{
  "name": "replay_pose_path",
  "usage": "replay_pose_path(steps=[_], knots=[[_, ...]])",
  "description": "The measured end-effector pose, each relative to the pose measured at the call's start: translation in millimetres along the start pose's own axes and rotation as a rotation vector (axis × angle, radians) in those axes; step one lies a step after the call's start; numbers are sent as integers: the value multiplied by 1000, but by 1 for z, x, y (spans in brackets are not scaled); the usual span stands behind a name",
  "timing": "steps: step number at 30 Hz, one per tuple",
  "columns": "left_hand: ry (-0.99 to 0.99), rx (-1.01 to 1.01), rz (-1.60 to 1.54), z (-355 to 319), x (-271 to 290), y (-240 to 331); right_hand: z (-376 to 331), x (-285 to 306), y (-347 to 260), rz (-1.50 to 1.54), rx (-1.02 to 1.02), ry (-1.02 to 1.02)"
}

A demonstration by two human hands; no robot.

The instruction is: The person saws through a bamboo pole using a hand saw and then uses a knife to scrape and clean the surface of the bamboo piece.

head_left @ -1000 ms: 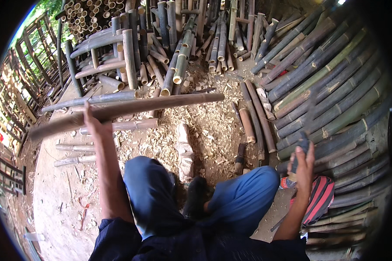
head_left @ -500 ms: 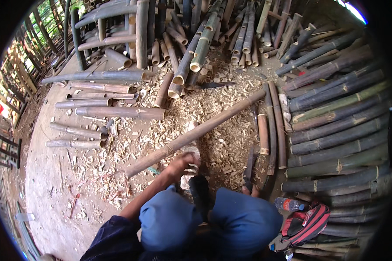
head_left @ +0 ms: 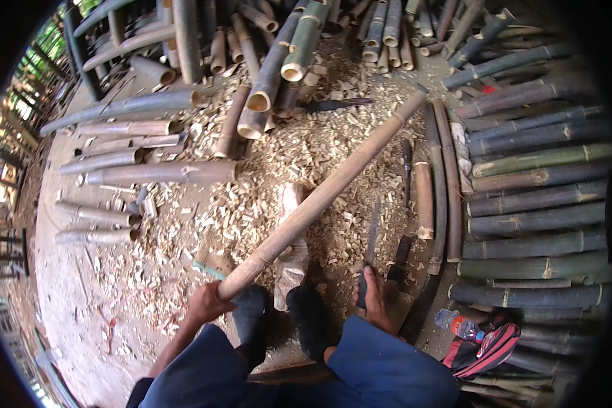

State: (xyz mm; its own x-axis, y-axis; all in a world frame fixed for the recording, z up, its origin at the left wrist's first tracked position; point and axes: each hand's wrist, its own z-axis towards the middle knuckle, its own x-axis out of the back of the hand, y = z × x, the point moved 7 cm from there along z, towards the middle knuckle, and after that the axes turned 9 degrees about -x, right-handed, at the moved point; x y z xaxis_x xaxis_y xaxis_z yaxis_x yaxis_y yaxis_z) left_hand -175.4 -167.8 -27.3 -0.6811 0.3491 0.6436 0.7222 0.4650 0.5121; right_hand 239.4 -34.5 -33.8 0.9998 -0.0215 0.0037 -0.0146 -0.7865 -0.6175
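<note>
My left hand point(head_left: 209, 303) is wrapped round the near end of a long brown bamboo pole point(head_left: 319, 202). The pole slants up to the right across a pale, chopped wooden block point(head_left: 291, 266) that lies in front of my feet. In my right hand point(head_left: 377, 299) is a dark-handled tool with a long narrow blade point(head_left: 373, 234), pointing away from me. Whether it is a saw or a knife I cannot tell. The blade stays apart from the pole. Beside that hand, to the right, lies another dark tool point(head_left: 402, 253).
Wood chips point(head_left: 251, 204) cover the ground. Short bamboo pieces point(head_left: 163, 172) lie at left, and thicker bamboo tubes point(head_left: 266, 85) stand at the far side. Many bamboo poles point(head_left: 537, 228) line the right, near a plastic bottle point(head_left: 459, 324) and a red-black bag point(head_left: 486, 353).
My left hand has gone from beside the block to the pole's near end and grips it. The pole's near end has swung toward me. My right hand has risen into view with the narrow-bladed tool.
</note>
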Motion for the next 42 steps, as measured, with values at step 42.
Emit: replay_pose_path(steps=[42], knots=[[183,-271,-101,24,-34,123,19,-86,-120,-1169,603,105]])
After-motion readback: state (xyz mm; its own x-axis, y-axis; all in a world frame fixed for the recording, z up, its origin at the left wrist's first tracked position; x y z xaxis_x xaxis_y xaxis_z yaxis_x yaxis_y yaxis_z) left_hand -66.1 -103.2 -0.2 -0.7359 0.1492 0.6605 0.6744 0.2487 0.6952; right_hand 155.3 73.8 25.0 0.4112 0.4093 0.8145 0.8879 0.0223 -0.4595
